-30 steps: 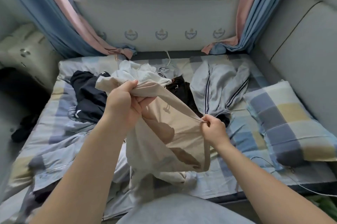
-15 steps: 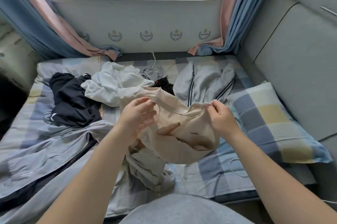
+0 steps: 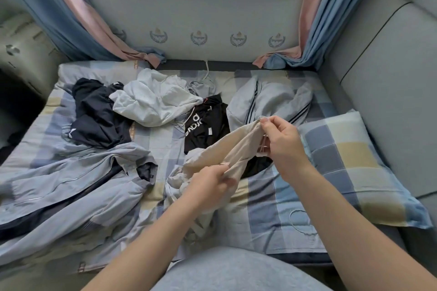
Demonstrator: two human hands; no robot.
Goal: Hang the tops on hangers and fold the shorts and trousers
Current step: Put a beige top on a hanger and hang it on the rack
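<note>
A beige garment [image 3: 233,148] stretches between both hands above the checked bed [image 3: 160,141]. My left hand [image 3: 209,186] grips its lower bunched part. My right hand [image 3: 281,139] pinches its upper edge, with thin drawstrings under the fingers. The rest of the beige cloth hangs crumpled down to the sheet. Behind it lie a black garment with white letters [image 3: 205,122], a white top [image 3: 153,101], a dark navy garment [image 3: 97,113], a grey striped jacket [image 3: 267,99] and a grey-blue jacket [image 3: 71,186]. No hanger is visible.
A checked pillow [image 3: 350,167] lies at the right beside a grey padded wall [image 3: 383,82]. Curtains [image 3: 75,18] hang at both sides of the window, their ends on the bed. A thin white cord [image 3: 300,222] loops on the sheet near the front edge.
The beige garment has come down and to the right, drawn out into a narrower strip. My left hand dropped lower on it; my right hand rose to its upper edge. The view tilted down.
</note>
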